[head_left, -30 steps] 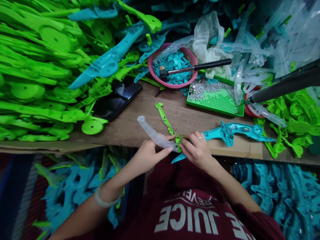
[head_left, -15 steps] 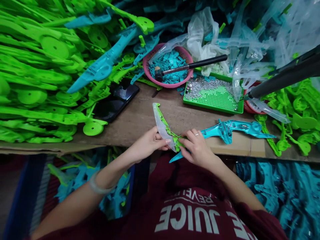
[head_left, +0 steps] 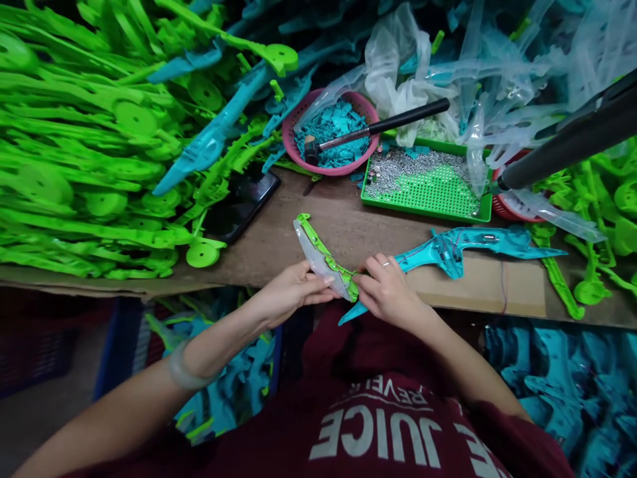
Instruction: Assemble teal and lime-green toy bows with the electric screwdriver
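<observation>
The clear strip [head_left: 314, 255] my left fingers [head_left: 318, 285] pinch has swung against the green strip [head_left: 314, 238] by the bench's [head_left: 343, 222] near edge; right fingers' [head_left: 371, 287] grip unclear; slack could misalign them.

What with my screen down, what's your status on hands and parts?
Left hand holding frosted piece along green piece; right hand at green piece's near end. Blue part partly covered by right hand. Nothing seen blocking either hand.

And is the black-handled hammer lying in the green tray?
No, the hammer lies across the pink basket of small blue pieces.
</observation>
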Demonstrator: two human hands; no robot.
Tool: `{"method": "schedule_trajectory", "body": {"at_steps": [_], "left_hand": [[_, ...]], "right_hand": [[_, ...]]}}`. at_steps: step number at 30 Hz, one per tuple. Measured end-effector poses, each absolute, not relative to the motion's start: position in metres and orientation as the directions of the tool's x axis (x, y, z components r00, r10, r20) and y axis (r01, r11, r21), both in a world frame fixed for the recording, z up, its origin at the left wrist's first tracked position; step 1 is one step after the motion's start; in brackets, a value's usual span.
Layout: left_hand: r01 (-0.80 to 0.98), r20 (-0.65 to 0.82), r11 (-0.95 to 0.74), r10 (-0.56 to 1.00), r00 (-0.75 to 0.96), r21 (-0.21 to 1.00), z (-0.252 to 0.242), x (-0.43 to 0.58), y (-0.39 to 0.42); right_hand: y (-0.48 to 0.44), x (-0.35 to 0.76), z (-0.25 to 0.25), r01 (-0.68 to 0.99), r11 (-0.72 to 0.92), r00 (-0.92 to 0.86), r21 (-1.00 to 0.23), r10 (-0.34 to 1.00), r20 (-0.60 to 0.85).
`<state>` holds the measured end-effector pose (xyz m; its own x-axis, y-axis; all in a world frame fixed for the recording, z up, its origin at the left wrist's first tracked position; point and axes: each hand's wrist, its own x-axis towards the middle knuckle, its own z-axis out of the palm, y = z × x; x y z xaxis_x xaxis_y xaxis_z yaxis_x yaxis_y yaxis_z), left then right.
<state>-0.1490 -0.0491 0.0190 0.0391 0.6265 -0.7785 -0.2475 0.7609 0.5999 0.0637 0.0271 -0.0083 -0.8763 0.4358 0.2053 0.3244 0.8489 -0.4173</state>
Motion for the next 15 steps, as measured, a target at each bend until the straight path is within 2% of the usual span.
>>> {"method": "schedule_trajectory", "body": {"at_steps": [5, 9, 11, 15], "left_hand": [[-0.142, -0.794, 0.782, 0.604, -0.067, 0.607, 0.020, -0.142, -0.050], [0.158, -0.831, 0.830, 0.550, -0.078, 0.535, 0.020, -0.167, -0.025], [0.274, -0.807, 0.807, 0.572, -0.145, 0.523, 0.019, -0.191, -0.002], [0.356, -0.705, 0.749, 0.655, -0.271, 0.559, 0.018, -0.230, 0.038]], "right_hand": [[0.026, 0.064, -0.009, 0.311, 0.871, -0.888, -0.381, 0.409, 0.210], [0.026, 0.065, -0.009, 0.317, 0.874, -0.888, -0.370, 0.410, 0.207], [0.027, 0.065, -0.009, 0.320, 0.871, -0.884, -0.373, 0.416, 0.213], [0.028, 0.065, -0.012, 0.297, 0.878, -0.870, -0.376, 0.411, 0.273]]}}
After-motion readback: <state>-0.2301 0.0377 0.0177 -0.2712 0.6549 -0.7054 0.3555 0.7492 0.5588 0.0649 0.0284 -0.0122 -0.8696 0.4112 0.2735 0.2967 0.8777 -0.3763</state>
